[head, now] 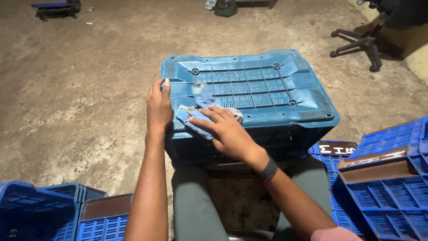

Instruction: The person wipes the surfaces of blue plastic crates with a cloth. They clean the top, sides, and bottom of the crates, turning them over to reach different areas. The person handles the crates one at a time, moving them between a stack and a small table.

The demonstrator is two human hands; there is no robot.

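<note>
A blue plastic crate (254, 89) lies upside down on the concrete floor (80, 89), just in front of the person's knees. Its upturned base is dusty and scuffed, with rows of narrow slots down the middle, ribbed patches at the corners and four round studs. The left hand (158, 107) grips the crate's near left corner, fingers laid flat over the top and thumb down the side. The right hand (225, 131), a dark band at its wrist, lies spread and presses a crumpled pale blue cloth (198, 109) against the base near that same corner. More blue crates (392, 178) stand at the right and at the lower left. A chair base (361, 47) stands on the floor at the far right.
</note>
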